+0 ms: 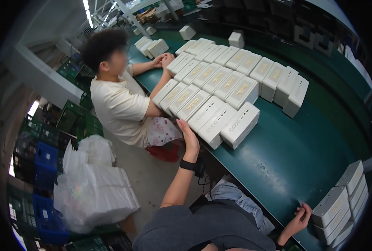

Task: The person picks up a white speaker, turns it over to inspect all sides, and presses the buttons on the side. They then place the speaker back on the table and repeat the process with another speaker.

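My left hand (189, 139) is raised flat, fingers together, its palm against the near end of a long block of white rectangular boxes (219, 83) lying in rows on a green table (286, 154). The nearest box (239, 124) of that block sits just right of the hand. A black band is on that wrist. My right hand (299, 217) is at the table's near edge, fingers curled, touching a stack of white boxes (341, 209) at the lower right. It is too small to tell if it grips one.
A seated person in a cream shirt (119, 100) rests both hands on the boxes at the far left end. Single white boxes (236, 38) stand farther back. Clear plastic bags (93, 188) pile on the floor at left beside blue and green crates (47, 163).
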`<action>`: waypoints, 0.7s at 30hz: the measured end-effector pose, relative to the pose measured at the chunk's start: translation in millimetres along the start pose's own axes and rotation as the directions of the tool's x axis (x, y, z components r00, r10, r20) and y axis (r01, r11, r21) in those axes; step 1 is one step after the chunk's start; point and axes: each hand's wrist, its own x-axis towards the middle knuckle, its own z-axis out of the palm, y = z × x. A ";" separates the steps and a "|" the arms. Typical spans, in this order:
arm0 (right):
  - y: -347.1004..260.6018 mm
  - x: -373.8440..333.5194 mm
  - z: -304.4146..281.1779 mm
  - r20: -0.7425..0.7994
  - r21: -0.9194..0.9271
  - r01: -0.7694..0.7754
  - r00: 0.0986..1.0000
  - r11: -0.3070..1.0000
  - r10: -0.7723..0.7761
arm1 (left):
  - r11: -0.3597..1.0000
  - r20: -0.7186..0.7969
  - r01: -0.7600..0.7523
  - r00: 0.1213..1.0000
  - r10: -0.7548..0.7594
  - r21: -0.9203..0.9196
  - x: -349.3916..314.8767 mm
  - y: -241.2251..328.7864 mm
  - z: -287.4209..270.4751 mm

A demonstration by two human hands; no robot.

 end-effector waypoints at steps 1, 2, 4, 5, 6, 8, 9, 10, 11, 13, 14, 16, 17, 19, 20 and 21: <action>-9.5 2.4 7.6 0.044 0.013 0.048 0.998 0.999 -0.048 | 0.996 -0.054 -0.081 0.995 0.079 -0.028 -2.2 20.9 8.5; -18.9 4.0 16.8 0.088 0.026 0.091 0.992 0.996 -0.093 | 0.986 -0.109 -0.161 0.982 0.155 -0.047 -4.4 59.8 15.7; -31.5 -1.2 22.8 0.152 0.038 0.144 0.977 0.989 -0.148 | 0.813 -0.162 -0.566 0.823 0.545 -0.139 -1.6 143.2 -5.9; -36.3 -6.6 28.1 0.207 0.087 0.134 0.967 0.987 -0.149 | 0.709 -0.313 -0.703 0.686 0.656 -0.054 -4.2 187.7 -19.7; -40.2 -11.9 34.2 0.251 0.131 0.123 0.956 0.984 -0.153 | 0.591 -0.384 -0.806 0.541 0.748 0.016 -5.3 216.0 -35.8; -46.8 -22.3 43.7 0.295 0.192 0.120 0.940 0.974 -0.174 | 0.445 -0.448 -0.890 0.360 0.819 0.099 -2.8 241.4 -70.1; -49.4 -26.3 47.0 0.334 0.193 0.117 0.926 0.974 -0.177 | 0.494 -0.464 -0.869 0.426 0.777 0.028 1.3 241.9 -85.0; -51.8 -28.5 49.7 0.369 0.192 0.116 0.912 0.975 -0.181 | 0.538 -0.473 -0.841 0.494 0.730 -0.047 5.7 239.1 -96.1; -54.0 -29.7 51.6 0.403 0.190 0.115 0.896 0.975 -0.184 | 0.577 -0.475 -0.807 0.559 0.679 -0.125 9.2 235.8 -101.8; -60.0 -28.1 49.8 0.392 0.196 0.127 0.899 0.972 -0.196 | 0.625 -0.534 -0.740 0.643 0.548 -0.250 10.5 229.0 -103.2; -63.2 -27.1 48.3 0.387 0.197 0.124 0.901 0.972 -0.194 | 0.656 -0.560 -0.659 0.721 0.408 -0.369 11.1 225.0 -103.1; -65.6 -25.2 44.9 0.377 0.198 0.132 0.904 0.971 -0.200 | 0.657 -0.564 -0.568 0.785 0.254 -0.495 13.8 217.2 -107.7; -64.9 -24.4 45.0 0.380 0.210 0.124 0.904 0.970 -0.198 | 0.649 -0.492 -0.508 0.840 0.228 -0.566 19.6 213.2 -118.4; -64.7 -22.4 43.7 0.392 0.235 0.102 0.900 0.967 -0.190 | 0.628 -0.335 -0.373 0.924 0.185 -0.683 32.3 208.7 -145.9; -65.4 -21.6 43.6 0.396 0.236 0.108 0.897 0.966 -0.197 | 0.624 -0.343 -0.379 0.921 0.185 -0.683 39.9 207.6 -163.0; -65.6 -22.0 45.9 0.401 0.244 0.112 0.893 0.963 -0.205 | 0.605 -0.379 -0.416 0.904 0.196 -0.679 52.4 205.5 -183.3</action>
